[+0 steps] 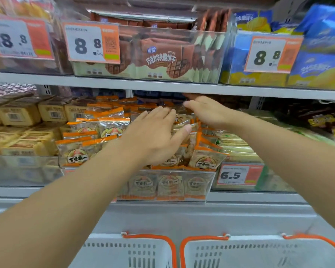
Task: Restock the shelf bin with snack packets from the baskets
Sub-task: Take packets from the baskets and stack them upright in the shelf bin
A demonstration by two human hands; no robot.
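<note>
Reaching into clear shelf bin (205,182) with both my hands. My left hand (155,136) flat, fingers straight, spread over orange-edged snack packets (79,151) heaped in bin. My right hand (207,111) beside it, further back in bin, fingers extended onto packets, gripping nothing. Below bin: 2 white baskets (259,252), orange handles. Price tag (238,175) right of bin reads 6.5.

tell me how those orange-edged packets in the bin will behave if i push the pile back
The packets look like glossy film, so they will probably slide over each other. They are heaped loosely above the clear bin front, so some may spill forward. They look small and light, and the biscuits inside could crack under hard pressing.
</note>
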